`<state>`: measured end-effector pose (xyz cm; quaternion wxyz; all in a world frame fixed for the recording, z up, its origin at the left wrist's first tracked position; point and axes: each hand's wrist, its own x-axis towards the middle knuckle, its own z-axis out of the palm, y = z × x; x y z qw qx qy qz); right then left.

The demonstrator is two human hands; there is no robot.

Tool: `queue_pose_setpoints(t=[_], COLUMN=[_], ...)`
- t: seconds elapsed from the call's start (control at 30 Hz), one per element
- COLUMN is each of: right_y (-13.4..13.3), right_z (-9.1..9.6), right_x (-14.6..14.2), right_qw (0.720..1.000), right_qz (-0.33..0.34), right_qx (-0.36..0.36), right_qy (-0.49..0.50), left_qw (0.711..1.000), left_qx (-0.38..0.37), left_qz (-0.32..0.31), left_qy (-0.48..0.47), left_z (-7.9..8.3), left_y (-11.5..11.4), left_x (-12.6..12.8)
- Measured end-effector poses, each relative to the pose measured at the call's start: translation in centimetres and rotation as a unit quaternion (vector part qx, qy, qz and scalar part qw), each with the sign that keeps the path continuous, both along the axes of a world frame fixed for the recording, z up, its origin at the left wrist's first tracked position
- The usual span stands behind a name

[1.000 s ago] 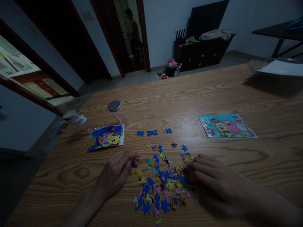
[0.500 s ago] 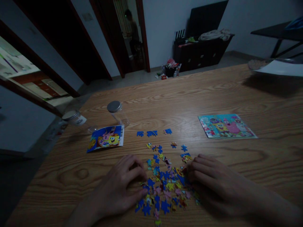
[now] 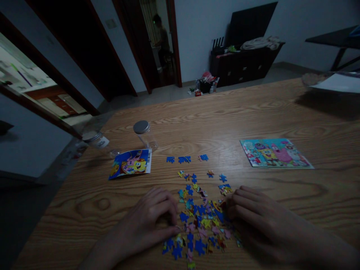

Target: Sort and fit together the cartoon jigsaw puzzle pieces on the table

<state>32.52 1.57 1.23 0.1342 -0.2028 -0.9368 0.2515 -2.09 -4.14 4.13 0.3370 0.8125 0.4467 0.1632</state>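
Note:
A heap of small loose puzzle pieces (image 3: 201,221), blue, yellow and pink, lies on the wooden table (image 3: 213,116) in front of me. My left hand (image 3: 149,219) rests palm down at the heap's left edge, fingers spread over a few pieces. My right hand (image 3: 253,213) lies flat at the heap's right edge, its fingertips touching the pieces. Neither hand holds anything that I can see. Three blue pieces (image 3: 185,159) sit in a row beyond the heap.
A cartoon picture card (image 3: 131,164) lies at the left, a finished cartoon puzzle (image 3: 277,153) at the right. Two clear jars (image 3: 144,135) (image 3: 97,140) stand near the left edge. A white sheet (image 3: 337,83) lies far right. A person stands in the doorway (image 3: 160,41).
My left hand opened from a loose curl and slid right and nearer onto the heap's left edge. The right hand stayed put. The view shifted slightly.

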Motion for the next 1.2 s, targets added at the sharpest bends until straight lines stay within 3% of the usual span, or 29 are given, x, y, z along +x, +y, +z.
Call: queue_pose_setpoints(t=[0.1,0.33,0.5,0.67,0.77,0.9,1.2], right_y=[0.0,1.0,3.0,6.3,8.5,10.5,10.7], right_z=[0.1,2.0,2.6,1.0,-0.2,-1.5,-2.0], right_x=[-0.1,-1.4,-4.6,-9.2,-11.6,-13.5,-14.0], right_qw=[1.0,0.998,0.998,0.989,0.981,0.981,0.979], right_qz=[0.0,-0.037,-0.022,-0.056,-0.099,-0.089,-0.078], right_qx=[-0.008,-0.025,0.0,0.072,0.1,0.116,0.149], right_qy=[-0.007,0.039,0.06,0.116,0.132,0.127,0.119], left_qw=[0.999,0.98,0.97,0.961,0.956,0.949,0.947], left_qx=[-0.019,0.016,0.094,0.153,0.181,0.198,0.205], left_qz=[0.023,0.197,0.217,0.226,0.231,0.246,0.245], left_qy=[-0.02,-0.037,-0.054,-0.038,-0.021,-0.009,-0.006], left_z=[-0.6,-2.0,-2.5,-3.2,-3.5,-3.5,-3.6], left_y=[0.0,2.9,7.1,9.9,10.1,9.8,9.9], left_x=[-0.3,-1.2,-1.1,-0.3,-0.1,-0.1,-0.2])
